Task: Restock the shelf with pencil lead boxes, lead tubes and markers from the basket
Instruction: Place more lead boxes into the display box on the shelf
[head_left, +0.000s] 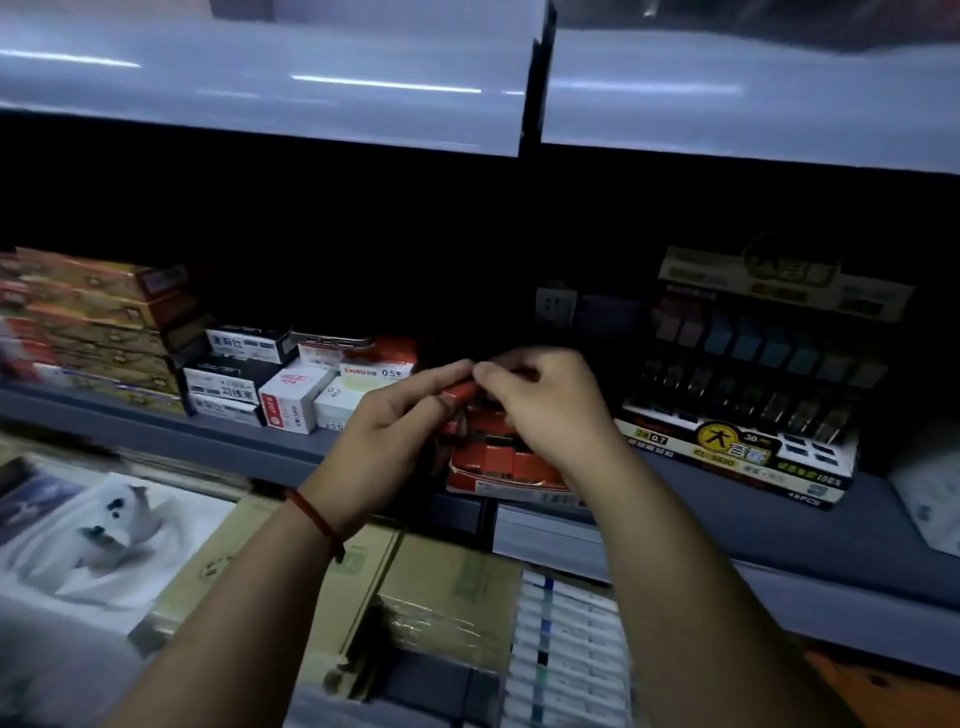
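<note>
A person stands at a dim shop shelf (291, 449), both hands raised at its front edge near the middle. The left hand (395, 431), with a red string bracelet (317, 525) on the wrist, curls its fingers (441, 375) round a small red lead box (460, 391). The right hand (545, 405) pinches the box's upper end with fingers (498, 371) close together. Just under the hands, an open red display carton (498, 467) holds more red boxes. White lead boxes (291, 400) sit to its left. A tiered lead tube display (748, 395) stands to the right. Cardboard cartons (447, 587) lie below the shelf.
</note>
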